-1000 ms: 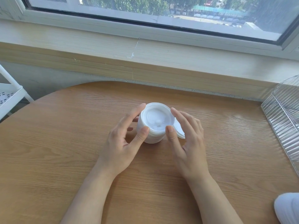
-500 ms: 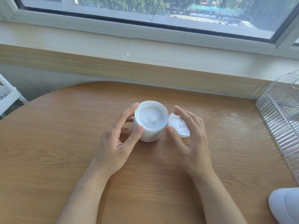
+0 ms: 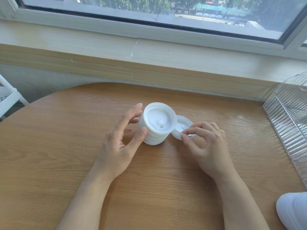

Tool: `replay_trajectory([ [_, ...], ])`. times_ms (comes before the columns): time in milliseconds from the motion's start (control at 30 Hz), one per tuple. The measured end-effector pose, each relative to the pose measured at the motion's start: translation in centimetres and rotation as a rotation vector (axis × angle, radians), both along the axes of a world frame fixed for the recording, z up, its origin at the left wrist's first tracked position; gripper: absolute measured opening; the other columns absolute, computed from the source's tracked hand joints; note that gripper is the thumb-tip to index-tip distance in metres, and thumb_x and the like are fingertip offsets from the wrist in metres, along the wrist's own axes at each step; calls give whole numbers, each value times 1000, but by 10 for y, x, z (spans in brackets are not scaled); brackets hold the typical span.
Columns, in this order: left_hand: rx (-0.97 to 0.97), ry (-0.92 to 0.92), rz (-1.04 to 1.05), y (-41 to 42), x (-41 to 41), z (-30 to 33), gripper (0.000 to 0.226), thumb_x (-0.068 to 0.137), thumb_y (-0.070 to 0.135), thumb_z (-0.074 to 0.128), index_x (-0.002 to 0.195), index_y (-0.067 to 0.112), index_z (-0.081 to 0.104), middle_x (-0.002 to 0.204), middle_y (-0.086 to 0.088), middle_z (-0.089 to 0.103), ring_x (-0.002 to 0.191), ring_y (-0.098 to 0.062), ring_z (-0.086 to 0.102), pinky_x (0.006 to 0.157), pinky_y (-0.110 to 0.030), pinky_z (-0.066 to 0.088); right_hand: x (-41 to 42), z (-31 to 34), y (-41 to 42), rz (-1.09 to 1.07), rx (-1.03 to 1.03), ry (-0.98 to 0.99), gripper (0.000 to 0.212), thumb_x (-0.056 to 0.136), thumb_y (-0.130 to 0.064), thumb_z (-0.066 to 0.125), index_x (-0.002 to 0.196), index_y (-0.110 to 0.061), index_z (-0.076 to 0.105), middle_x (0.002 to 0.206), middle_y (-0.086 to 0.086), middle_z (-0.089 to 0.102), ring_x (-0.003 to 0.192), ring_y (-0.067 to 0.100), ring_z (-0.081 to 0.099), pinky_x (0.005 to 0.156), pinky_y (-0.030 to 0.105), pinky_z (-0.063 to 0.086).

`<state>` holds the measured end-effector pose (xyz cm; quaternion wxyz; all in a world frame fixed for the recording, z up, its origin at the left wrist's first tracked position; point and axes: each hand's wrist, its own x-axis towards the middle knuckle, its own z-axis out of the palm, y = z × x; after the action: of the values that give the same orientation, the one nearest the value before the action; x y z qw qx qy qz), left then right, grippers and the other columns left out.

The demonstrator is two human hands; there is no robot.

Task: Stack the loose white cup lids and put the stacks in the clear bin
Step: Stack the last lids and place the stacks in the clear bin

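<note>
Lids on the table: one stack, one loose

Stack of white cup lids (image 3: pixel 157 124), one only, upright near the middle of the round wooden table (image 3: pixel 66 155); number of lids inside it too fine to count. One single loose lid (image 3: pixel 180 126) flat on the wood just to its right, rim tucked against or under the edge of the stack's top lid. Two hands in view. Left hand (image 3: pixel 122 140) cupped at the stack's left side, fingers spread, thumb tip touching the wall of lids, index finger raised beside the top rim. Right hand (image 3: pixel 206 143) curled over the loose lid, thumb and index finger pinching its near rim. One clear bin (image 3: pixel 289 122), ribbed and see-through, at the table's right edge, well apart from the stack, no lids visible within the part shown. One white rounded object (image 3: pixel 294 211) at the lower right corner, cut off by the frame and not identifiable. Beyond the table a pale wooden windowsill (image 3: pixel 149 52) and a wide window (image 3: pixel 166 9) onto trees and parked cars. One white rack (image 3: pixel 8 97) at the left edge.
</note>
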<state>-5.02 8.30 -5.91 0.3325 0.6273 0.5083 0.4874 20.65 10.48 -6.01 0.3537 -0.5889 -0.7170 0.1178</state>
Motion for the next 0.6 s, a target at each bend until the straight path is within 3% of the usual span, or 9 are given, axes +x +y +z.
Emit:
replay_trajectory([
  [100, 1, 10, -5, 0, 1, 0, 57, 97, 53, 59, 152, 44, 46, 144, 19, 59, 135, -12, 55, 106, -49, 52, -1, 3, -1, -22, 41, 71, 6, 91, -44, 69, 86, -44, 72, 98, -25, 66, 100, 1, 55, 97, 31, 35],
  [267, 8, 9, -1, 0, 1, 0, 57, 97, 54, 59, 152, 45, 46, 143, 18, 60, 135, -14, 56, 106, -50, 51, 0, 4, -1, -85, 181, 143, 3, 91, -36, 74, 89, -35, 76, 97, -17, 66, 96, 8, 59, 90, 52, 46],
  [367, 5, 10, 1, -1, 1, 1, 58, 97, 55, 59, 152, 44, 46, 143, 18, 60, 135, -14, 56, 106, -50, 51, -2, 4, -1, -117, 263, 203, 7, 95, -32, 73, 94, -28, 79, 100, -12, 66, 98, 13, 61, 87, 57, 47],
  [467, 7, 27, 8, -1, 5, 2, 58, 97, 57, 58, 152, 46, 45, 145, 22, 57, 137, -13, 54, 107, -49, 50, -15, 9, -7, -112, 384, 248, 8, 98, -23, 73, 100, -20, 80, 104, -8, 64, 96, 19, 62, 83, 57, 49],
  [600, 9, 34, 8, -3, 12, 3, 55, 96, 64, 56, 148, 59, 42, 143, 25, 57, 134, -12, 57, 105, -48, 52, -44, 15, -18, -8, 489, 208, 9, 98, -11, 73, 102, -13, 81, 104, 0, 66, 93, 26, 64, 78, 45, 52],
])
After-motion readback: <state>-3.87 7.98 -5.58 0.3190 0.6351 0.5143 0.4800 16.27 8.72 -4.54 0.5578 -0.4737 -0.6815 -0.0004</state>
